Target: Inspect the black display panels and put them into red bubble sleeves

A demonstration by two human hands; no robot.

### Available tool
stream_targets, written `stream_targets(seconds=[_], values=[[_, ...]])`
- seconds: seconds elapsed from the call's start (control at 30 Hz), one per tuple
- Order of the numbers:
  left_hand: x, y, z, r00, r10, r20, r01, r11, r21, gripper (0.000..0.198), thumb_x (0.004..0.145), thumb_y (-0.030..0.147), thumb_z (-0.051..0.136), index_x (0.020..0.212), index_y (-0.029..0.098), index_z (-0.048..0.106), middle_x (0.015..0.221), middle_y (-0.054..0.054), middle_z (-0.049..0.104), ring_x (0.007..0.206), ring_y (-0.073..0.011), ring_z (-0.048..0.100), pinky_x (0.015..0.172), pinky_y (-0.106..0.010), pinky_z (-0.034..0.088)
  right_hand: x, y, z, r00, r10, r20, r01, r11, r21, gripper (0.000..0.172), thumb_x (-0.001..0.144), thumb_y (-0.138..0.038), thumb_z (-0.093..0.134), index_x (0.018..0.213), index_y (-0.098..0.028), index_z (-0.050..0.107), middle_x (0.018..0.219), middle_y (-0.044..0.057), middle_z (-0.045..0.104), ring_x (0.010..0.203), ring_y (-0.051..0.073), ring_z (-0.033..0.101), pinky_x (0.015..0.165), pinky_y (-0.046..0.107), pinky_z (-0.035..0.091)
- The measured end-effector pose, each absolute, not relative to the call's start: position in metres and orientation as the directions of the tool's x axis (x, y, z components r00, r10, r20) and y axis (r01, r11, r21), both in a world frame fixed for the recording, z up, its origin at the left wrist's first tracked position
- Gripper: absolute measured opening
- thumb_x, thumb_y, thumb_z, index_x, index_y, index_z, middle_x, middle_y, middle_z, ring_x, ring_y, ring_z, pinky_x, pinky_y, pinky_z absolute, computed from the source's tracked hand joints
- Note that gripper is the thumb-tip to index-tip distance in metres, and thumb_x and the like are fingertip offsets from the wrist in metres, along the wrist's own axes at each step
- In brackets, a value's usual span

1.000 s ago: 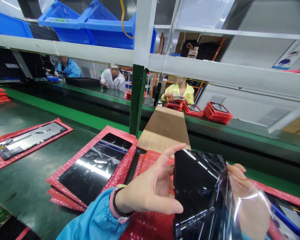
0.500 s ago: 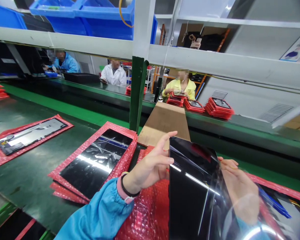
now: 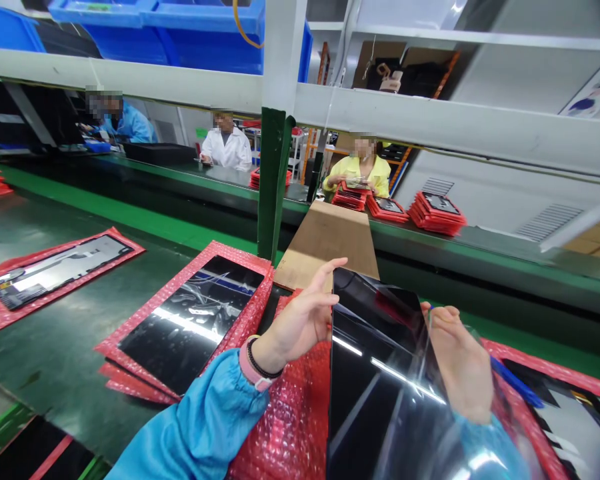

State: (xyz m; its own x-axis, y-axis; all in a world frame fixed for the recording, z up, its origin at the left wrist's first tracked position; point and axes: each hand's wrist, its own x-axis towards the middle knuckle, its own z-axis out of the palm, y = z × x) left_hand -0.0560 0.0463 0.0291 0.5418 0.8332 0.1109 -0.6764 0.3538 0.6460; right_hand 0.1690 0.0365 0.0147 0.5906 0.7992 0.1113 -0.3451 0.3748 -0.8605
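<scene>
A glossy black display panel [image 3: 375, 373] stands tilted up in front of me, with clear film [image 3: 460, 393] bulging out past its right side. My left hand [image 3: 305, 317] grips the panel's left edge, index finger stretched upward. Through the film I see my right hand [image 3: 460, 360], its fingers curled at the panel's upper right edge. A slim blue tool [image 3: 517, 381] slants past that hand; whether the hand holds it, I cannot tell. Below the panel lies red bubble wrap [image 3: 285, 413].
Left of my arm, another black panel [image 3: 190, 327] rests on stacked bubble-wrap sleeves. Further left is a silver-backed panel [image 3: 65, 267]; a similar one [image 3: 570, 420] lies at right. A green post [image 3: 270, 187] and a brown board [image 3: 330, 240] stand ahead. Several people work across the bench.
Both hands and the panel have shifted slightly left. More of the blue tool and the silver-backed panel at right now shows.
</scene>
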Motion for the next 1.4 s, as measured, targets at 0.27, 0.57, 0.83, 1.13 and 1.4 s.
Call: stream_targets(seconds=[0.27, 0.57, 0.83, 1.13, 1.4], values=[[-0.05, 0.038, 0.031, 0.442, 0.885, 0.144, -0.647, 0.203, 0.735, 0.042, 0.089, 0.028, 0.054, 0.13, 0.027, 0.05, 0.088, 0.001, 0.067, 0.076, -0.0129, 0.061, 0.077, -0.026, 0.046, 0.152, 0.024, 0.011, 0.394, 0.908, 0.14, -0.251, 0.253, -0.934, 0.058, 0.063, -0.024, 0.08, 0.116, -0.034, 0.058, 0.136, -0.003, 0.057, 0.132, 0.02, 0.044, 0.109, 0.036, 0.032], [-0.098, 0.016, -0.029, 0.202, 0.976, -0.083, -0.292, 0.141, 0.946, 0.086, 0.081, 0.036, 0.062, 0.149, 0.023, 0.012, 0.154, -0.013, 0.027, 0.142, -0.0228, 0.026, 0.112, -0.036, 0.02, 0.142, 0.044, -0.042, 0.369, 0.928, 0.048, -0.298, 0.166, -0.94, 0.047, 0.064, -0.036, 0.079, 0.107, -0.027, 0.063, 0.126, -0.001, 0.064, 0.137, 0.024, 0.036, 0.116, 0.042, 0.019], [-0.14, -0.009, -0.061, 0.176, 0.887, -0.426, 0.025, 0.429, 0.903, 0.049, 0.062, 0.028, 0.063, 0.108, 0.017, 0.052, 0.093, -0.006, 0.058, 0.086, -0.0218, 0.058, 0.074, -0.036, 0.047, 0.121, 0.052, -0.09, 0.376, 0.925, 0.061, -0.293, 0.181, -0.939, 0.04, 0.06, -0.038, 0.079, 0.092, -0.024, 0.06, 0.107, 0.003, 0.07, 0.135, 0.029, 0.04, 0.114, 0.047, 0.022], [-0.128, 0.015, -0.06, 0.226, 0.838, -0.496, 0.142, 0.476, 0.868, 0.034, 0.06, 0.038, 0.074, 0.074, 0.02, 0.05, 0.052, 0.008, 0.046, 0.048, -0.0107, 0.046, 0.05, -0.024, 0.033, 0.118, 0.05, -0.104, 0.392, 0.886, 0.248, -0.115, 0.315, -0.942, 0.043, 0.069, -0.04, 0.07, 0.103, -0.023, 0.051, 0.133, 0.011, 0.056, 0.133, 0.029, 0.042, 0.113, 0.047, 0.024], [-0.095, 0.018, -0.039, 0.329, 0.898, -0.292, -0.034, 0.32, 0.947, 0.028, 0.064, 0.033, 0.075, 0.082, 0.017, 0.062, 0.079, -0.001, 0.063, 0.078, -0.0176, 0.06, 0.076, -0.03, 0.043, 0.118, 0.049, -0.108, 0.366, 0.863, 0.347, 0.045, 0.357, -0.933, 0.035, 0.08, -0.041, 0.058, 0.107, -0.021, 0.049, 0.126, 0.014, 0.062, 0.125, 0.029, 0.052, 0.111, 0.049, 0.029]])
